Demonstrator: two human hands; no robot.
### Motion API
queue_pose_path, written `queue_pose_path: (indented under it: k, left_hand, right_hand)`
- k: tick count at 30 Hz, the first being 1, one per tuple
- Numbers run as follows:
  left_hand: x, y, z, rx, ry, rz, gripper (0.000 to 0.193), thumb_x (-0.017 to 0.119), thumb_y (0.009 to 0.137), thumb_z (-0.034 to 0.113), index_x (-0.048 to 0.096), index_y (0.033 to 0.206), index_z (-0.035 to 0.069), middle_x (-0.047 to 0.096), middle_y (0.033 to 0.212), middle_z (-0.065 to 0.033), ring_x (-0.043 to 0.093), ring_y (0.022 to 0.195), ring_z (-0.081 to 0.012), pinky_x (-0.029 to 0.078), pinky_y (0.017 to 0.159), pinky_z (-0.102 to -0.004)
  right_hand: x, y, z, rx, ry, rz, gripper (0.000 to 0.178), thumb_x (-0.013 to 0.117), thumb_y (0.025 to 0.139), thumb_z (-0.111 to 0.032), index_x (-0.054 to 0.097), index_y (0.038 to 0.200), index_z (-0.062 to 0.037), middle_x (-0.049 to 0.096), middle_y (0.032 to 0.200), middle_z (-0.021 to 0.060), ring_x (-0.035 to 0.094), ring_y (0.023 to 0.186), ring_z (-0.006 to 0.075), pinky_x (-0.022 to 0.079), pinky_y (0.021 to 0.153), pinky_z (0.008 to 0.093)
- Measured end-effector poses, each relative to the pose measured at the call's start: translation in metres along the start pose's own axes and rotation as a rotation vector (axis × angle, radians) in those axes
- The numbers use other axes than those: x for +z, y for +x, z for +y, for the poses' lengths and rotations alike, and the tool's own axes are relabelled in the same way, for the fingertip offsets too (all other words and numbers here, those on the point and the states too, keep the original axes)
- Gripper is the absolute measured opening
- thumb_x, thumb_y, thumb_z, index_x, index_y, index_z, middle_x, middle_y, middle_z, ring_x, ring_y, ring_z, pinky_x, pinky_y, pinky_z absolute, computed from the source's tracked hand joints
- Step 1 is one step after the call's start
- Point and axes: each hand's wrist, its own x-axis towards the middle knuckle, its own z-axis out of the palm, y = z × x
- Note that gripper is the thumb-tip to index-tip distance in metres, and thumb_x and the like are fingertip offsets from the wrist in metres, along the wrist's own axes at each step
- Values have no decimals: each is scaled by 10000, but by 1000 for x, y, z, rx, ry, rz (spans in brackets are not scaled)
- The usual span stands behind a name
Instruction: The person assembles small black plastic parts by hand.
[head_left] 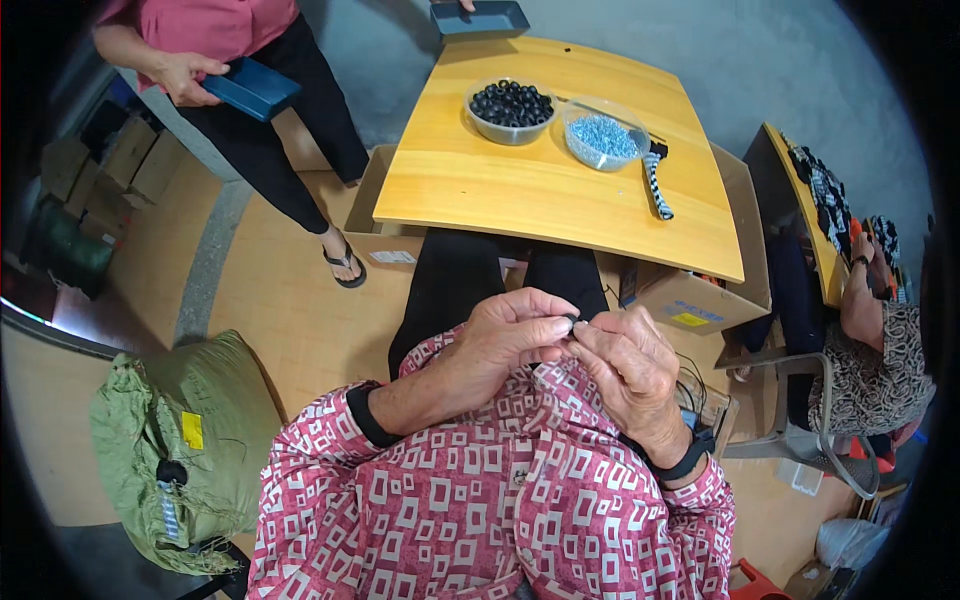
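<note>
Above my lap, my left hand (515,332) pinches a small round black piece (571,318) between thumb and fingertips. It resembles the black pieces (510,102) that fill a clear round bowl on the table. My right hand (635,368) meets it from the right, thumb and forefinger closed right at the black piece. Whatever those right fingertips hold is too small to tell. A second clear bowl holds small shiny light-blue pieces (603,136). Beside that bowl lies a black-and-white checked strip (655,186) with a black end.
The yellow wooden table (560,215) stands in front of my knees over cardboard boxes (700,300). A person at the left holds blue trays (252,90). A stuffed green sack (215,440) stands at my left. Another person's arm (865,300) and a chair (825,440) are at the right.
</note>
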Motion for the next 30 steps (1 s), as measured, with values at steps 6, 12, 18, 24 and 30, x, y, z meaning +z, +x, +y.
queue_pose_path:
  k: [6,12,18,24,30]
  left_hand:
    - [-1,1,2,2,22,-39,181,628,932,87,629,1101,26,657,985,-45,648,869,-84,556,798,-203]
    - [-2,-2,4,12,46,-37,172,617,937,85,632,1101,34,653,983,-44,647,888,-94,546,801,-205]
    - [-4,9,16,-11,-72,-23,193,598,945,69,614,1135,38,636,1047,-36,640,939,-98,544,796,-199]
    - [-23,23,28,-18,-122,-66,161,578,952,78,610,1108,50,644,1019,-38,645,918,-104,544,785,-199]
    - [-25,17,23,-96,-172,-75,50,597,942,101,612,979,69,656,888,-30,627,813,-70,508,732,-169]
  right_hand:
    - [1,1,2,146,134,11,185,777,733,-17,685,894,-18,644,826,95,626,736,222,501,629,309]
    - [-3,5,3,307,269,-45,157,770,755,-24,668,874,-17,652,810,92,639,732,215,503,617,311]
    - [-3,35,13,48,98,-111,156,749,743,-20,622,833,-11,601,764,96,605,706,262,488,615,353]
    - [2,71,35,-17,129,-279,154,765,730,-72,628,797,-45,580,734,82,593,708,266,484,627,369]
    - [2,76,37,-20,185,-478,217,760,762,-197,597,751,-54,530,686,82,586,703,281,473,642,386]
